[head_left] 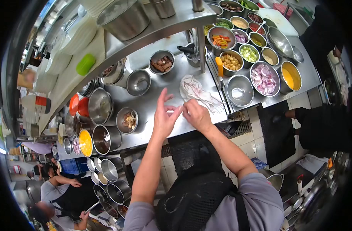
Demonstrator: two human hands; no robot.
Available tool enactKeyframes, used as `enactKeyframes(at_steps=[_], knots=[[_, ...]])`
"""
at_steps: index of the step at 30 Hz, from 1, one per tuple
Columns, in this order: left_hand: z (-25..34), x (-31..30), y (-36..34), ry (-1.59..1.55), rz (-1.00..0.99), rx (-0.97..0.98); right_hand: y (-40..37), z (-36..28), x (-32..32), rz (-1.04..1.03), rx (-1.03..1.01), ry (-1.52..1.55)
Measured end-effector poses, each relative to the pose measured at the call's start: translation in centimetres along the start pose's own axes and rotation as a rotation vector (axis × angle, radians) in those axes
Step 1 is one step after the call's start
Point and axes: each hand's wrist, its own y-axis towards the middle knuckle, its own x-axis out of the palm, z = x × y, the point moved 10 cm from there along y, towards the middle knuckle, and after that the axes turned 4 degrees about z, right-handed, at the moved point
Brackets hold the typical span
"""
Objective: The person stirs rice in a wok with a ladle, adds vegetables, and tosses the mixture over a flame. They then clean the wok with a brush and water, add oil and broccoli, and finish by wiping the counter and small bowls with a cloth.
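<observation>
My left hand (166,117) is over the steel counter, with its fingers apart and its thumb stretched toward the other hand. Close beside it, my right hand (196,115) has its fingers curled in a pinch near the left thumb's tip; whatever they hold, if anything, is too small to see. Just beyond the hands lies a crumpled white cloth (193,92). Left of my left hand stands a steel bowl (127,120) with pale, shredded-looking food. Farther back are a steel bowl of browned meat pieces (161,62) and another steel bowl (138,82).
On the right stand bowls of chopped red onion (265,79), potato-like cubes (230,61) and a pot of orange liquid (290,76). A raised steel shelf (172,24) crosses the back. Co-workers stand at left (64,192) and right (324,129).
</observation>
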Motion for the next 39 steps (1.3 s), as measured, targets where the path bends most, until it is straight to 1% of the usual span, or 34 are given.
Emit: enactKeyframes(at_steps=[1,2,3,5,6,7,9,10,12,13,15,16,18,19,21,22,23,24,25,26,27,29,31,32,33,34,35,37,38,39], knots=[[-0.8,1.5,1.3,0.020,-0.120,-0.040,0.0,-0.6,-0.1,-0.029,-0.032,0.001],[-1.7,2.8,1.7,0.045,-0.243,-0.081,-0.2,-0.3,0.1,-0.060,-0.010,-0.002],[-2.0,3.1,2.0,0.057,-0.259,-0.073,0.1,-0.1,-0.5,-0.042,0.001,-0.004],[-2.7,2.8,3.5,-0.016,-0.141,-0.084,1.1,0.8,-1.7,-0.068,0.029,0.092],[-2.6,2.5,4.5,-0.055,-0.108,-0.029,1.1,1.5,-2.4,-0.050,0.039,0.089],[-1.9,1.8,5.5,0.031,-0.039,-0.006,1.1,2.6,-3.2,-0.026,0.069,0.079],[-0.3,1.1,8.2,0.051,0.067,0.057,0.7,4.7,-4.3,0.005,0.100,0.068],[0.0,1.6,9.9,0.056,0.060,0.061,-0.2,6.2,-4.1,-0.010,0.155,0.037],[2.0,2.8,13.1,0.170,0.103,0.217,-2.0,8.5,-3.6,-0.067,0.244,0.012],[2.2,4.1,14.5,0.176,0.097,0.219,-2.7,8.8,-3.8,-0.062,0.249,0.015],[1.7,6.7,17.2,0.128,0.089,0.146,-4.2,9.1,-3.9,-0.077,0.255,0.005],[1.1,7.9,18.4,0.134,0.082,0.145,-4.9,9.4,-4.0,-0.082,0.283,0.012],[0.4,11.2,20.3,0.339,0.002,0.251,-5.9,9.6,-4.2,-0.084,0.309,0.014],[0.0,12.1,21.1,0.339,-0.003,0.253,-6.3,9.8,-4.2,-0.091,0.327,0.017],[-1.6,15.7,22.2,0.551,-0.194,0.312,-6.7,10.0,-4.5,-0.096,0.338,0.007],[-1.9,16.6,22.4,0.475,-0.228,0.391,-6.8,9.9,-4.6,-0.108,0.339,0.014],[-3.1,16.5,22.8,0.472,-0.231,0.384,-7.0,9.8,-4.7,-0.127,0.341,0.020],[-1.6,16.0,21.9,0.498,-0.186,0.360,-7.0,9.8,-4.9,-0.119,0.330,0.017],[-1.4,15.2,21.5,0.526,-0.136,0.333,-6.9,9.9,-4.7,-0.134,0.332,0.017],[-1.3,13.3,21.3,0.420,-0.038,0.333,-6.5,9.8,-4.7,-0.127,0.319,0.018],[-0.4,11.2,19.4,0.323,0.005,0.225,-6.1,9.6,-4.4,-0.127,0.299,0.026],[0.6,6.2,15.1,0.212,0.103,0.208,-4.2,8.7,-3.2,-0.150,0.233,0.012],[-3.1,1.6,9.9,0.324,0.000,0.137,-2.5,8.1,-0.9,-0.143,0.156,-0.001],[-3.6,-0.1,5.8,0.198,0.011,0.232,-1.7,8.1,0.5,-0.174,0.155,-0.042],[-4.3,-1.8,1.5,0.269,-0.010,0.088,-0.8,8.0,1.9,-0.203,0.150,-0.084],[-7.5,-3.9,-2.7,0.372,-0.035,-0.049,-0.3,8.9,3.9,-0.273,0.214,-0.170],[-11.7,-6.1,-7.4,0.346,-0.028,-0.337,0.5,9.5,5.0,-0.268,0.225,-0.196],[-16.7,-9.6,-14.9,-0.002,0.064,-0.545,0.9,11.4,7.9,-0.313,0.318,-0.254],[-17.7,-11.3,-16.9,-0.017,0.093,-0.550,0.6,11.6,9.4,-0.366,0.332,-0.320],[-18.9,-13.6,-19.1,-0.029,0.201,-0.603,0.1,11.8,10.8,-0.417,0.348,-0.392]])
